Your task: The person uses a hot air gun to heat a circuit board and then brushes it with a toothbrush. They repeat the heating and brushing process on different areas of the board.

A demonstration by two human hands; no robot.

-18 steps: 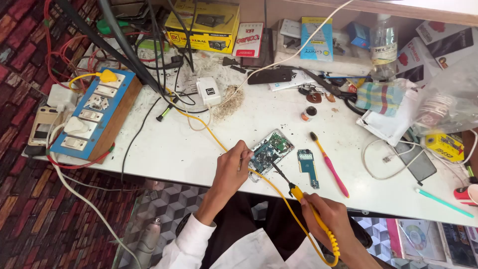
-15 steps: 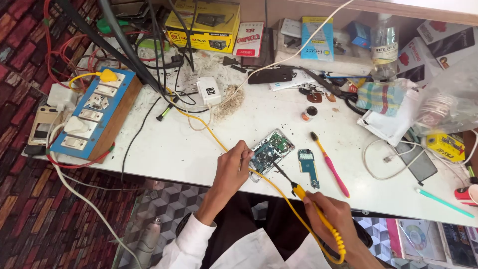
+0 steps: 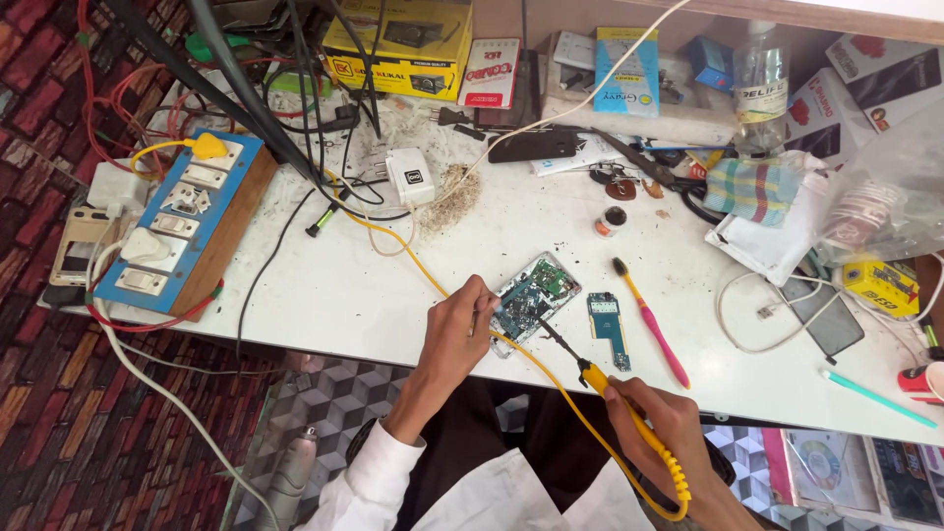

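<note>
On the white table [image 3: 324, 295], near its near edge, lies an opened phone [image 3: 531, 295] with its green circuit board bared. The left hand [image 3: 454, 329] rests at the phone's left edge, fingers pinched narrow there, on what I cannot tell. The right hand [image 3: 661, 425], nearer and right, grips a yellow soldering iron [image 3: 629, 423], its dark tip reaching the phone's near right corner.

Yellow-handled soldering iron [image 3: 629, 418], green opened phone circuit board [image 3: 531, 295], pink-handled toothbrush [image 3: 651, 324], blue wooden switchboard [image 3: 182, 221], white bench [image 3: 334, 285], checked cloth [image 3: 752, 189]
</note>
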